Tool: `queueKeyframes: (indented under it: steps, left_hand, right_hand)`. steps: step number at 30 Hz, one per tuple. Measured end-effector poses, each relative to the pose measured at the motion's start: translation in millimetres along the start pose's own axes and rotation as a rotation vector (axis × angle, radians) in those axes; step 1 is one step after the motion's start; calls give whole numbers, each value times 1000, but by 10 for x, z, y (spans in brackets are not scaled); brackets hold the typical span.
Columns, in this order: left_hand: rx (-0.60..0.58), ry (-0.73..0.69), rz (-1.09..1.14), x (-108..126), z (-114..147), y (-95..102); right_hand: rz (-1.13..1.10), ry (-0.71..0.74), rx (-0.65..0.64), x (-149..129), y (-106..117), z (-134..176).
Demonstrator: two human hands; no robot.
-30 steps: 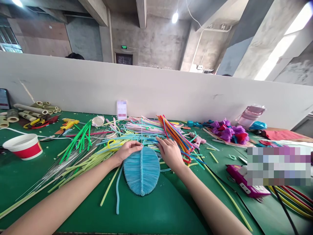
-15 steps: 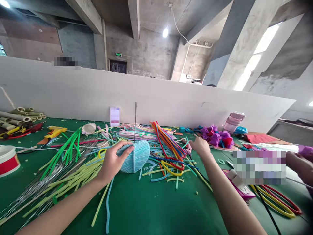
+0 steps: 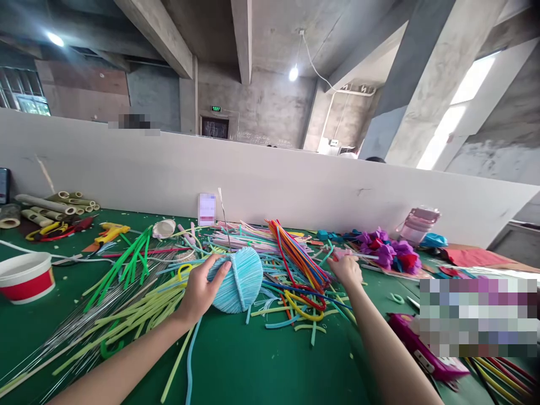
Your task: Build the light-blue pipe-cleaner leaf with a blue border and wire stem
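In my left hand [image 3: 200, 292] is a flat round disc wrapped in light-blue fuzzy stems [image 3: 248, 275], pinched at its left edge with the thumb across its face. A thin wire [image 3: 223, 216] rises from its top, leaning left. My right hand [image 3: 348, 271] is closed around a pink tool [image 3: 341, 253], partly covered by the fingers, that looks like a small glue gun. Right beside that hand lies a bundle of red, orange and blue chenille stems [image 3: 295, 250]. Yellow-green stems [image 3: 143, 306] spread beneath and left of my left forearm.
A paper cup [image 3: 27, 278], a yellow glue gun [image 3: 112, 232] and bamboo tubes [image 3: 54, 208] are on the left. Purple and red flowers [image 3: 388, 250] and a pink bottle [image 3: 419, 225] stand at right, with a magenta box [image 3: 447, 365] nearer. A white partition [image 3: 274, 180] runs behind.
My right hand has gone from reaching over the pink tool to gripping it. The disc has tilted, its wire now leaning left. The view has shifted left and up.
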State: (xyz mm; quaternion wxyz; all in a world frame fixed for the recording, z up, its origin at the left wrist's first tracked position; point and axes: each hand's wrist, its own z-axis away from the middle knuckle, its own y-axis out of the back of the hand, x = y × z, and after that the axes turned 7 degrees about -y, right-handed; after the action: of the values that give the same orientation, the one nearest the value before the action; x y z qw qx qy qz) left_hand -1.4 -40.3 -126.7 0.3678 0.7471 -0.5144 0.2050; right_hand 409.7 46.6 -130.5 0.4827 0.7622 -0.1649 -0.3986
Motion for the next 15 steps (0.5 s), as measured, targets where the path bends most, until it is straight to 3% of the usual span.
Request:
queueKeyframes:
  steps: [3,7,15]
  left_hand:
    - [-6,15,13,-12,19,-11]
    - [18,12,6,-28,26,-16]
    - [16,-32,-15,-29,41,-2]
  right_hand:
    - [-58,-62,121,-45,95,68]
    - [-124,-11,257,-135,296,120]
    - [-136,235,592,-238,768,270]
